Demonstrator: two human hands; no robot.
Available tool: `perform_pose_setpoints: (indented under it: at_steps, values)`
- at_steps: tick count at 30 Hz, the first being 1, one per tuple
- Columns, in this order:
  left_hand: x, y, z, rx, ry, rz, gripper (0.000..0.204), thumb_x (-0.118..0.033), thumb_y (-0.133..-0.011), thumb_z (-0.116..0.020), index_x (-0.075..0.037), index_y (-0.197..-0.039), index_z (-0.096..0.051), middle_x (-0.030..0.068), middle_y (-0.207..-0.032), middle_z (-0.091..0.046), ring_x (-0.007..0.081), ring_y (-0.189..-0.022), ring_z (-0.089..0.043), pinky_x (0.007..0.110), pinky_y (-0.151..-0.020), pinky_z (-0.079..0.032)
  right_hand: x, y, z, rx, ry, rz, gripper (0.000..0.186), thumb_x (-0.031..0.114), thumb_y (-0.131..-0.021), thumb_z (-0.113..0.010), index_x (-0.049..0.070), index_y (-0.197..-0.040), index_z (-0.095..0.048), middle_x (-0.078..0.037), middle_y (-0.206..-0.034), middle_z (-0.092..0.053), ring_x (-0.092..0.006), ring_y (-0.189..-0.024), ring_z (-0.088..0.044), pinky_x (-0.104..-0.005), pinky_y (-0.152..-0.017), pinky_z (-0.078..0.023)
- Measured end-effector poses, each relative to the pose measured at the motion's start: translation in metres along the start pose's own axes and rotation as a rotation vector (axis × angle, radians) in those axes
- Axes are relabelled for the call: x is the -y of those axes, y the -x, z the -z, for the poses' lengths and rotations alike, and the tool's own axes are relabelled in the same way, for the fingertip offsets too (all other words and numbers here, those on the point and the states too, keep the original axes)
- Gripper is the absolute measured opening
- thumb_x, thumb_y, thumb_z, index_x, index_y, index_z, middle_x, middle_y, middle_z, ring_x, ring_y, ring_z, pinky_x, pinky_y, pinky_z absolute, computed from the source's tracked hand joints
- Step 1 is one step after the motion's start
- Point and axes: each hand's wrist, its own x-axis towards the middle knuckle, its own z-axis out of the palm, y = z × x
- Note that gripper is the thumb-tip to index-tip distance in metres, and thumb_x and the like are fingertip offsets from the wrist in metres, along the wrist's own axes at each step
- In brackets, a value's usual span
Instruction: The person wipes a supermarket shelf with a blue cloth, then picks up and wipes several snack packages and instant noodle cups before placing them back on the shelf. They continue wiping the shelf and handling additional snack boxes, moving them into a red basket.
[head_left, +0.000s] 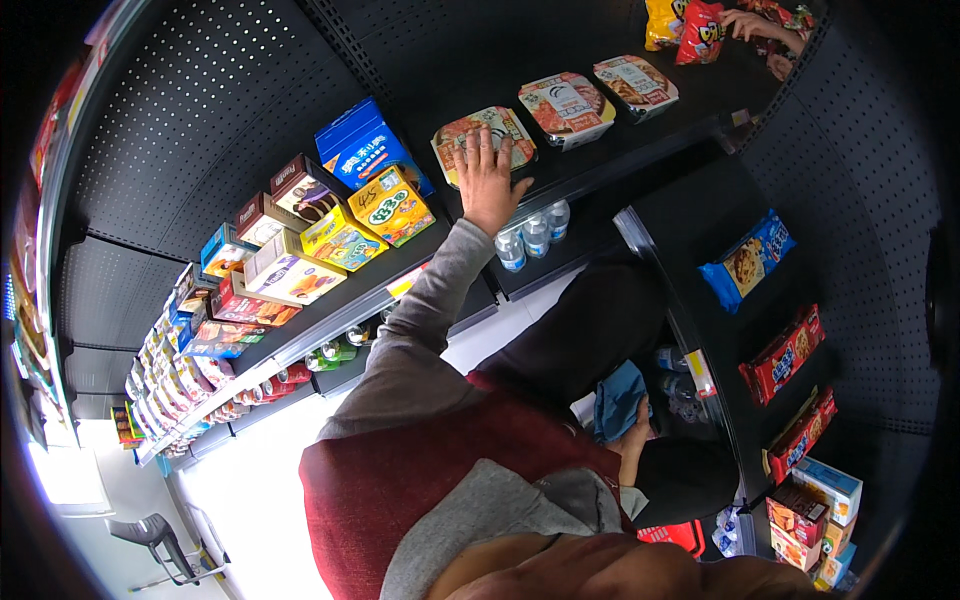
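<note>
My left hand [488, 185] reaches up to a dark shelf, fingers spread and laid flat over a packaged food tray [452, 140] with a printed lid. It rests on that tray and does not grip it. Two similar food trays stand to its right, a middle tray [566, 108] and a far tray [637, 84]. Lower down, near my lap, my right hand [632, 440] is closed on a folded blue cloth [617, 400]. Part of that hand is hidden by the cloth.
Left of the trays stand a blue box [365, 150], a yellow box [392, 207] and several snack boxes. Bottles [535, 235] sit below. On the right shelf lie a blue packet [748, 262] and red packets [785, 355]. Another person's hand [765, 26] touches a red bag [700, 35].
</note>
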Motion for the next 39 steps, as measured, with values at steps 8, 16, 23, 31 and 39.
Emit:
perform_pose_setpoints:
  at_steps: [8,16,23,31,39]
  values:
    - [-0.004,-0.010,-0.023,0.049,-0.148,0.070,0.068,-0.045,-0.094,-0.064,-0.016,-0.151,-0.043,0.0183,-0.156,-0.040,0.0455,-0.143,-0.035,0.065,-0.115,-0.024,0.001,0.003,-0.007,-0.091,0.023,0.011,0.066,0.049,-0.102,-0.053,0.002,-0.147,-0.047,-0.016,-0.144,-0.056,-0.0344,-0.129,-0.055,-0.0457,-0.113,-0.042]
    - [-0.001,-0.016,-0.027,0.081,-0.142,0.092,0.066,-0.042,-0.094,-0.065,-0.017,-0.151,-0.042,0.0186,-0.156,-0.039,0.0466,-0.144,-0.034,0.064,-0.116,-0.024,-0.003,0.002,-0.004,-0.040,-0.019,0.035,0.064,0.049,-0.103,-0.052,0.003,-0.146,-0.048,-0.015,-0.144,-0.056,-0.0346,-0.129,-0.055,-0.0462,-0.113,-0.042]
    - [-0.007,-0.013,-0.010,0.052,0.035,0.046,0.073,-0.037,-0.089,-0.070,-0.008,-0.151,-0.042,0.0222,-0.155,-0.040,0.0449,-0.144,-0.035,0.062,-0.117,-0.024,-0.003,-0.002,0.001,-0.073,-0.028,0.029,0.064,0.050,-0.101,-0.055,0.005,-0.147,-0.049,-0.014,-0.144,-0.057,-0.0348,-0.129,-0.056,-0.0475,-0.112,-0.043]
    - [-0.068,0.012,-0.028,0.029,0.860,0.022,0.081,-0.024,-0.092,-0.071,0.012,-0.151,-0.027,0.0350,-0.149,-0.040,0.0456,-0.141,-0.039,0.044,-0.117,-0.034,-0.006,-0.005,0.007,0.022,-0.001,0.056,0.066,0.052,-0.099,-0.057,0.008,-0.147,-0.048,-0.014,-0.145,-0.056,-0.0348,-0.130,-0.055,-0.0476,-0.112,-0.042]
    - [-0.079,-0.030,-0.109,-0.087,0.997,0.400,0.091,-0.042,-0.095,-0.065,0.018,-0.148,-0.023,0.0394,-0.151,-0.032,0.0494,-0.144,-0.030,0.046,-0.121,-0.025,-0.002,0.000,0.001,-0.043,-0.011,0.059,0.062,0.051,-0.103,-0.049,0.007,-0.148,-0.048,-0.013,-0.144,-0.057,-0.0339,-0.130,-0.055,-0.0458,-0.113,-0.041]
